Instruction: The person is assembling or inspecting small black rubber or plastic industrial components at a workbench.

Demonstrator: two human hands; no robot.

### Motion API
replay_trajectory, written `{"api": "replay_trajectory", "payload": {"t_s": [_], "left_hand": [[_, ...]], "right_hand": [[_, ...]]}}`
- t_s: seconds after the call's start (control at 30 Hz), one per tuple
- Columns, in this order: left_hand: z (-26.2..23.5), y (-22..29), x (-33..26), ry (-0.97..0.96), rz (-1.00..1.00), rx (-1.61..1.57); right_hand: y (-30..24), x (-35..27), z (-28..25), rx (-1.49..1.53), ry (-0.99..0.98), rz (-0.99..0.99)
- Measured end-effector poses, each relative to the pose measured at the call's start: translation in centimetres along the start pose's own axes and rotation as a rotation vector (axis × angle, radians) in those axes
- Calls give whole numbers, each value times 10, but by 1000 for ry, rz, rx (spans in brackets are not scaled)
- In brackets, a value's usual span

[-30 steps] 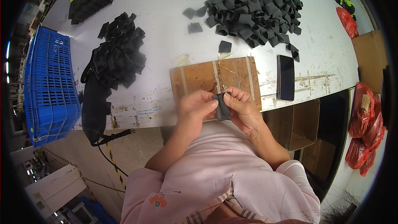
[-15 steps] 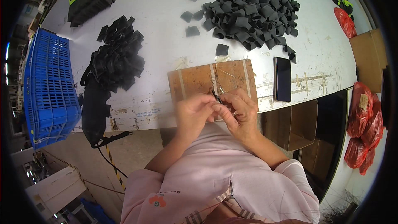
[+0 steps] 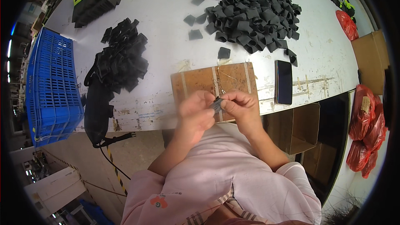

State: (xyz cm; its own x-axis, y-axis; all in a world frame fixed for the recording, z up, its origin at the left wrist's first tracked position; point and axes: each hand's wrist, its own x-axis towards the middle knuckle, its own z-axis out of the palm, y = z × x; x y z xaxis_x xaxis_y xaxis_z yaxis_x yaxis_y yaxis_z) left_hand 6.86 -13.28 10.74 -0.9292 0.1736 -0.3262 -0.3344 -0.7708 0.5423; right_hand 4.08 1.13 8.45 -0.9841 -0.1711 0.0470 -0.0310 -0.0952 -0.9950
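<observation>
Between my two hands, over the near edge of a brown wooden board (image 3: 186, 84), is a small dark grey fabric piece (image 3: 216, 105). My right hand (image 3: 245, 109) pinches its right side between thumb and forefinger. At the piece's left is my left hand (image 3: 195, 114), with its fingers closed on it and slightly blurred. The board has pale stripes and loose light threads on it. One folded dark grey fabric loop (image 3: 224, 53) lies just beyond the board. Farther off is a big heap of similar loops (image 3: 250, 14).
A phone (image 3: 283, 82) lies right of the board. At the left are a bundle of black strips (image 3: 123, 56), a black pouch-like thing (image 3: 96, 114) and a blue plastic crate (image 3: 54, 87). Cardboard boxes (image 3: 304, 127) and red plastic bags (image 3: 362, 129) stand or hang at the right.
My fingers have shifted on the dark piece. The hands sit a little farther apart, and more of the grey fabric shows between them.
</observation>
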Motion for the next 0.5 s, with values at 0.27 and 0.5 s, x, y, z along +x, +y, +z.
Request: {"api": "replay_trajectory", "payload": {"t_s": [0.27,0.5], "left_hand": [[4,12,3,55,181,-49],[-10,21,17,-204,-63,-456]], "right_hand": [[-46,18,5,546,-345,469],[-31,52,3,359,-484,404]]}}
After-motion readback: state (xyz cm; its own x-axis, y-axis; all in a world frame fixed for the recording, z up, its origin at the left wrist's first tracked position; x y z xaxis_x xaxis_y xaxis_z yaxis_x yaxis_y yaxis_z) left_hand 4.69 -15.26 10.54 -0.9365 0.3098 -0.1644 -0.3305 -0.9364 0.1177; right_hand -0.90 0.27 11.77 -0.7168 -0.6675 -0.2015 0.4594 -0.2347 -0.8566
